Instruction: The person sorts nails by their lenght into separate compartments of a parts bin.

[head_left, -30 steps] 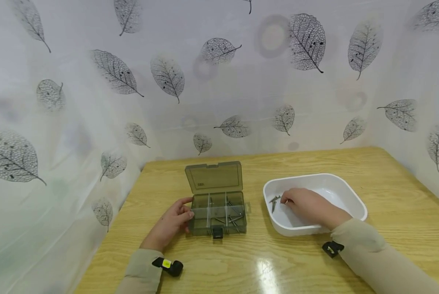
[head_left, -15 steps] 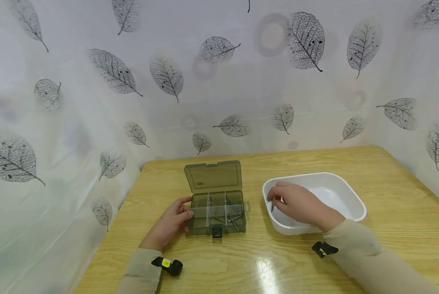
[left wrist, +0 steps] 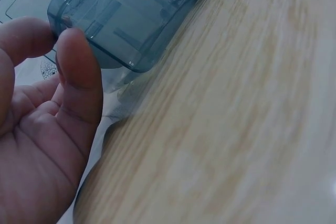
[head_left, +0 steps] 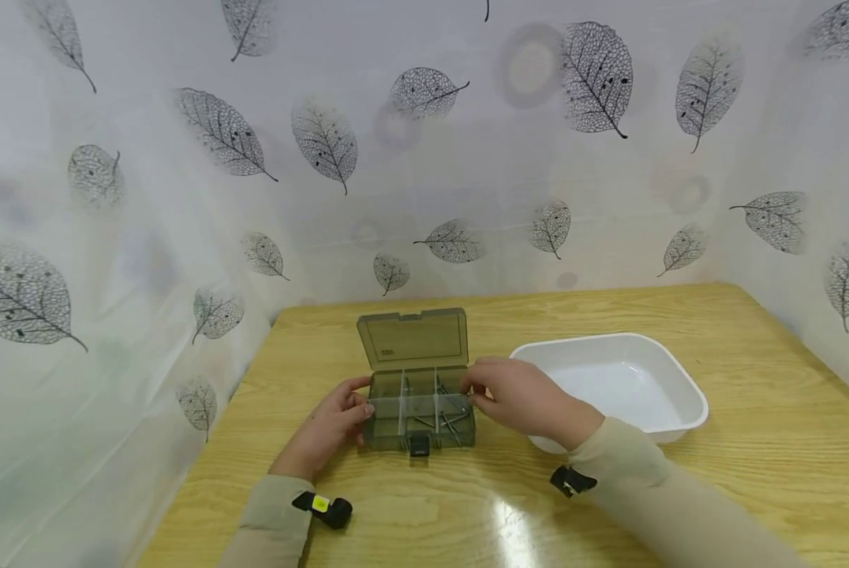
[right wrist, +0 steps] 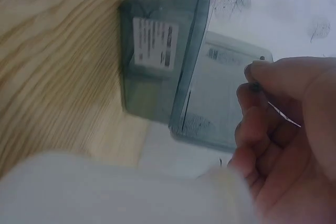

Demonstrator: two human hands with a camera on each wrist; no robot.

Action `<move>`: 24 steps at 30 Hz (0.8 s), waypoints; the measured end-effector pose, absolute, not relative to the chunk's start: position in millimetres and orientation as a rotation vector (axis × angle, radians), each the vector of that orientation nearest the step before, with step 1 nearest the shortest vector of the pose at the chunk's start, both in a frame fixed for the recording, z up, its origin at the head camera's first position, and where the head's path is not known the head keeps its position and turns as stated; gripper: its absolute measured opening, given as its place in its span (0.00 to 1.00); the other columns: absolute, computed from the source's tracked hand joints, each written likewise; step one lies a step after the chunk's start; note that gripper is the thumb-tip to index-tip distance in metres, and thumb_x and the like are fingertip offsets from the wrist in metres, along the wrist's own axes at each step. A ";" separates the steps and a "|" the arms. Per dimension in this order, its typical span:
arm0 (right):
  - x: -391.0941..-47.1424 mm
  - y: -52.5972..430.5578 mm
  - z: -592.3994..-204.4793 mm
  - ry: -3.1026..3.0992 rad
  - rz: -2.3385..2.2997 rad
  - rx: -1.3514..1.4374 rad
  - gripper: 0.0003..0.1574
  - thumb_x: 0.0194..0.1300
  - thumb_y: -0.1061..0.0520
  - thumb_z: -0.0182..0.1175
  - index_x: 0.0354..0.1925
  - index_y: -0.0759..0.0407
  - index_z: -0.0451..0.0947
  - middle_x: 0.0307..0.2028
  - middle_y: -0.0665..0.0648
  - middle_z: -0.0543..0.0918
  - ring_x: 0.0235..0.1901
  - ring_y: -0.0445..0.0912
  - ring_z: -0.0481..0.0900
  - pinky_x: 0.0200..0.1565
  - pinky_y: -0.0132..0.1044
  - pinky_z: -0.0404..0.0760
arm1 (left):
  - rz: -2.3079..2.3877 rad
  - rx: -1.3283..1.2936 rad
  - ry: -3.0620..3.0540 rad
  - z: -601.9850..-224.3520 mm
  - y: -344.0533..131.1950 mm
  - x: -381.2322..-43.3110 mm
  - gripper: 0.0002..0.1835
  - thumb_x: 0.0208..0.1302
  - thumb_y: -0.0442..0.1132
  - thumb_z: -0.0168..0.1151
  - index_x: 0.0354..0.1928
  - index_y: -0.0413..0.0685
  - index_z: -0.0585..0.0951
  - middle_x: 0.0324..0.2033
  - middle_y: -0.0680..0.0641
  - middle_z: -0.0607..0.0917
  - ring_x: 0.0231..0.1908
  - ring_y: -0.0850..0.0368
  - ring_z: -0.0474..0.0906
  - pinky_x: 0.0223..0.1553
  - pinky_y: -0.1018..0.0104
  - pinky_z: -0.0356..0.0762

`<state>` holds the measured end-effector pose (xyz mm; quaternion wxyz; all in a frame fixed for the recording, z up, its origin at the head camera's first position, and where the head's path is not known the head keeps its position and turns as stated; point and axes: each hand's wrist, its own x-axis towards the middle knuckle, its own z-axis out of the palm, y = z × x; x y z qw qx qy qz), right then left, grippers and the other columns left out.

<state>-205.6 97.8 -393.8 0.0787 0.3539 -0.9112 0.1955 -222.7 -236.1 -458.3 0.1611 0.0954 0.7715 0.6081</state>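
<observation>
A translucent grey-green compartment box (head_left: pixel 387 443) stands on the table with its lid (head_left: pixel 417 341) raised. Loose screws (head_left: pixel 451 426) lie in its middle and right compartments. At the box's left side, my left hand (head_left: pixel 327 430) grips the edge between thumb and fingers; the left wrist view shows the thumb (left wrist: pixel 79 64) against the corner. My right hand (head_left: pixel 527 401) hovers at the box's right rim. It pinches screws (right wrist: pixel 255 86) between thumb and index finger, their dark ends poking out and a thin shank showing behind.
A white plastic tray (head_left: pixel 641 386) stands to the right, partly behind the right hand. Wood-grain table (head_left: pixel 396 513) surrounds both containers. A leaf-patterned sheet (head_left: pixel 495 158) hangs behind and along the left side. A printed label (right wrist: pixel 156 44) is on the box.
My right hand has picked up the screws from the white tray and carried them left to the box's right rim. The left hand has stayed on the box.
</observation>
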 end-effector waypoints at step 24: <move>-215.0 -4.5 -390.6 -2.747 0.465 1.245 0.10 0.73 0.56 0.60 0.47 0.45 0.86 0.41 0.42 0.80 0.31 0.33 0.75 0.31 0.29 0.77 | 1.748 0.232 2.186 -464.0 -238.7 -226.2 0.31 0.75 0.39 0.58 0.75 0.47 0.61 0.42 0.42 0.73 0.31 0.51 0.73 0.33 0.59 0.81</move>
